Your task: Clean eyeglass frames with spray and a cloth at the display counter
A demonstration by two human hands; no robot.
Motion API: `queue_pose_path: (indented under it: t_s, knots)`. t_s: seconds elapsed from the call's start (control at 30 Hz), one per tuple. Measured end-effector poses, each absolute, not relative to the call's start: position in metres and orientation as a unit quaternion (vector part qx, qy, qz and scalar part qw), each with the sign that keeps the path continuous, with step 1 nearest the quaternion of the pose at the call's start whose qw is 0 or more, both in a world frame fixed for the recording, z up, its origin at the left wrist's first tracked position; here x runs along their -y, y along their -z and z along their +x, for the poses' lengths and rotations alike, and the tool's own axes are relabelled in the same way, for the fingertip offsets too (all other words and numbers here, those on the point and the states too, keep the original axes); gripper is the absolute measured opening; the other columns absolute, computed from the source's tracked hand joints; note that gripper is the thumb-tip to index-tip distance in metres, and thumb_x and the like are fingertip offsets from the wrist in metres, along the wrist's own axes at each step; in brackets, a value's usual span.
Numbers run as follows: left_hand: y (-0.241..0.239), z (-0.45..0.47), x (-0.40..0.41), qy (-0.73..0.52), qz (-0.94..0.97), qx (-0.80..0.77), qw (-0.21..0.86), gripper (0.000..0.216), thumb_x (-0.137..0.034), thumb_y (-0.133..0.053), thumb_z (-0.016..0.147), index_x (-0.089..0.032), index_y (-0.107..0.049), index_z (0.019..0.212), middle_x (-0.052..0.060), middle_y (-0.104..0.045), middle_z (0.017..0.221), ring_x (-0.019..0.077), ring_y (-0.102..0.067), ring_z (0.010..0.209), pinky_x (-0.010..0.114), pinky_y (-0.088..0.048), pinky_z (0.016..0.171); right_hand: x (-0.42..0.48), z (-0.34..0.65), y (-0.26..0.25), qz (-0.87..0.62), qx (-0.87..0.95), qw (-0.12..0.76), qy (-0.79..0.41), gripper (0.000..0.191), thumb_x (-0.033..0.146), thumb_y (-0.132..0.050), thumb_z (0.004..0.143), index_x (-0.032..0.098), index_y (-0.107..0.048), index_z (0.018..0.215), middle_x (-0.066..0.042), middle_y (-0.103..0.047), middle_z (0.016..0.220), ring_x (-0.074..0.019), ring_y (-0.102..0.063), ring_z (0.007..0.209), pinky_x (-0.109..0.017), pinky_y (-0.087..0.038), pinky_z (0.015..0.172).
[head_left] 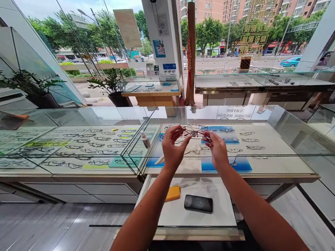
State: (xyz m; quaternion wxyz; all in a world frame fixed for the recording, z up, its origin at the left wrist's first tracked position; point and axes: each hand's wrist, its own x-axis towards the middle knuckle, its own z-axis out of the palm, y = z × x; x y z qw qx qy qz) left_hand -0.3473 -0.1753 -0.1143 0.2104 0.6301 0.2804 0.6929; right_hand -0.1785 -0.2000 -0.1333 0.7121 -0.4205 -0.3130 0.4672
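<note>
Both my hands are raised over a glass display counter [279, 144] and hold one thin-framed pair of glasses [193, 132] between them. My left hand [172, 147] pinches the frame's left end with thumb and fingers curled. My right hand [217, 148] grips the right end, fingers closed. Under the hands, inside the counter, lie rows of other glasses on white and blue trays. A small white cloth [195, 150] lies on the glass just below the frame.
A pulled-out white shelf [223, 212] below the counter carries a black phone [198, 203] and an orange cloth [172, 193]. A small bottle [145, 140] stands on the glass at left. More glass cases stretch left and right; potted plants [34, 87] and a pillar stand by the windows.
</note>
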Motion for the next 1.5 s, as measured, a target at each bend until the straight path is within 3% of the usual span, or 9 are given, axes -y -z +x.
queue_pose_path:
  t_s: [0.17, 0.43, 0.73, 0.87, 1.0, 1.23, 1.5]
  knots:
    - [0.117, -0.350, 0.170, -0.685, 0.629, -0.295, 0.219, 0.056, -0.041, -0.092, 0.083, -0.022, -0.066, 0.129, 0.011, -0.072, 0.124, 0.0250, -0.077, 0.113, 0.047, -0.064, 0.106, 0.200, -0.180, 0.131, -0.374, 0.285, 0.723, -0.506, 0.040, 0.058, -0.086, 0.076, 0.025, -0.082, 0.098, -0.006, -0.082, 0.110, -0.0214, -0.074, 0.094, -0.032, -0.055, 0.077]
    - [0.129, -0.357, 0.158, -0.655, 0.646, -0.354, 0.167, 0.053, -0.044, -0.090, 0.084, -0.021, -0.070, 0.128, 0.012, -0.075, 0.125, 0.0278, -0.073, 0.121, 0.050, -0.058, 0.112, 0.199, -0.177, 0.133, -0.355, 0.279, 0.721, -0.525, 0.039, 0.052, -0.089, 0.075, 0.023, -0.080, 0.100, -0.007, -0.082, 0.106, -0.0223, -0.075, 0.096, -0.033, -0.058, 0.080]
    - [0.134, -0.361, 0.145, -0.634, 0.612, -0.323, 0.345, 0.063, -0.046, -0.096, 0.074, -0.017, -0.073, 0.125, 0.015, -0.079, 0.124, 0.0279, -0.076, 0.117, 0.051, -0.058, 0.112, 0.199, -0.166, 0.131, -0.362, 0.325, 0.683, -0.544, 0.036, 0.053, -0.078, 0.081, 0.025, -0.079, 0.104, -0.007, -0.082, 0.110, -0.0259, -0.076, 0.106, -0.036, -0.058, 0.083]
    - [0.135, -0.369, 0.140, -0.577, 0.619, -0.299, 0.441, 0.067, -0.041, -0.101, 0.067, -0.016, -0.076, 0.124, 0.015, -0.080, 0.122, 0.0300, -0.076, 0.118, 0.055, -0.057, 0.115, 0.199, -0.156, 0.128, -0.367, 0.351, 0.610, -0.608, 0.039, 0.059, -0.072, 0.085, 0.024, -0.081, 0.099, -0.007, -0.081, 0.103, -0.0250, -0.074, 0.095, -0.035, -0.056, 0.077]
    - [0.135, -0.375, 0.139, -0.511, 0.645, -0.270, 0.500, 0.066, -0.035, -0.102, 0.064, -0.015, -0.079, 0.123, 0.016, -0.080, 0.124, 0.0325, -0.076, 0.120, 0.056, -0.057, 0.114, 0.198, -0.157, 0.131, -0.395, 0.397, 0.549, -0.620, 0.034, 0.054, -0.081, 0.077, 0.023, -0.080, 0.090, -0.008, -0.081, 0.098, -0.0244, -0.071, 0.089, -0.034, -0.053, 0.071]
    - [0.131, -0.380, 0.139, -0.481, 0.677, -0.246, 0.500, 0.064, -0.032, -0.101, 0.067, -0.018, -0.080, 0.126, 0.016, -0.079, 0.129, 0.0338, -0.074, 0.125, 0.056, -0.056, 0.116, 0.201, -0.162, 0.132, -0.427, 0.438, 0.505, -0.609, 0.035, 0.051, -0.090, 0.066, 0.021, -0.079, 0.081, -0.006, -0.078, 0.087, -0.0208, -0.066, 0.078, -0.030, -0.042, 0.061]
    - [0.131, -0.381, 0.139, -0.474, 0.700, -0.239, 0.477, 0.064, -0.036, -0.100, 0.069, -0.020, -0.079, 0.127, 0.015, -0.079, 0.130, 0.0331, -0.074, 0.124, 0.055, -0.056, 0.116, 0.198, -0.160, 0.138, -0.435, 0.458, 0.504, -0.589, 0.028, 0.048, -0.086, 0.070, 0.022, -0.081, 0.080, -0.006, -0.079, 0.086, -0.0220, -0.068, 0.080, -0.034, -0.045, 0.069]
